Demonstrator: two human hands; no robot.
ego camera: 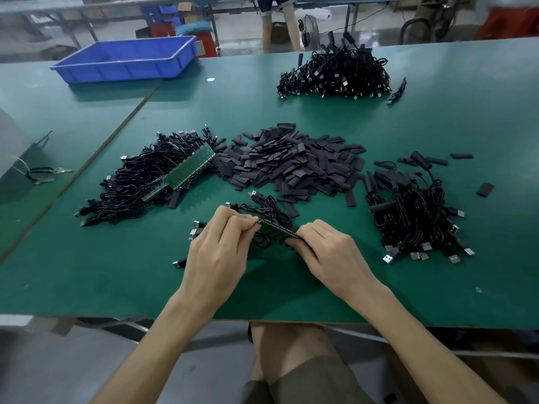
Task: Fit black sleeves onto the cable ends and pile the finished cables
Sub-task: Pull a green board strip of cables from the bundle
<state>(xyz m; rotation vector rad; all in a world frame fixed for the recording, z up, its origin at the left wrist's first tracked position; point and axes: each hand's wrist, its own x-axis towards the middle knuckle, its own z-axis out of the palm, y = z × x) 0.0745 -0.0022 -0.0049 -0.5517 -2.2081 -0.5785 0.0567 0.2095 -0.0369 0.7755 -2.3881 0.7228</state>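
Note:
My left hand (220,246) pinches one end of a small green board strip (275,229) with black cables attached. My right hand (326,252) grips the strip's other end, fingers curled under it. A heap of loose black sleeves (291,161) lies just beyond my hands. Left of it is a tangle of black cables joined to long green board strips (151,176). A pile of cables with sleeves fitted (414,211) sits at my right. Another cable pile (338,74) lies far back.
A blue plastic tray (128,58) stands at the back left of the green table (291,112). Keys on a loop (49,173) lie at the left. A stray sleeve (485,189) lies at the right. A person's legs (280,24) stand behind the table.

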